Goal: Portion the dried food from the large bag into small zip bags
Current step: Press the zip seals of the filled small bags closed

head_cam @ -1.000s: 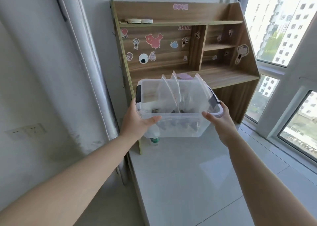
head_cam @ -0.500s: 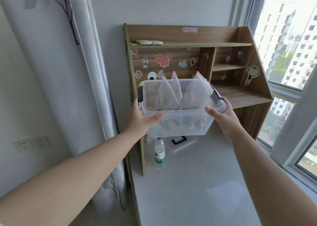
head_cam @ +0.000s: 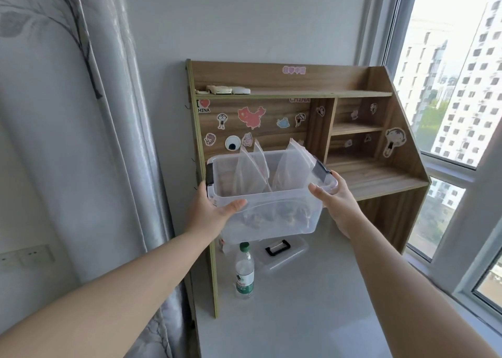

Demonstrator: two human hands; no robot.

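The left hand [head_cam: 209,211] and right hand [head_cam: 335,202] grip the two ends of a clear plastic bin [head_cam: 269,194], holding it up above the white desk [head_cam: 312,317]. Zip bags [head_cam: 251,167] stand upright inside it. Below sit its lid [head_cam: 282,251] and a water bottle [head_cam: 244,272], before a stickered wooden shelf [head_cam: 375,167].

Two bare forearms in view, entering from bottom left and bottom right. No sleeves, cuffs or fabric visible along either arm up to the frame edge. Wrists bare: no watch, band or bracelet seen. Left hand [head_cam: 210,212] bare, no glove; thumb nail short, unpainted. Right hand [head_cam: 338,204] bare, no glove; no ring visible on the thumb, other fingers [head_cam: 335,179] mostly hidden. No marks, tattoos or plasters on visible parts. Upper arms and rest of body out of frame.
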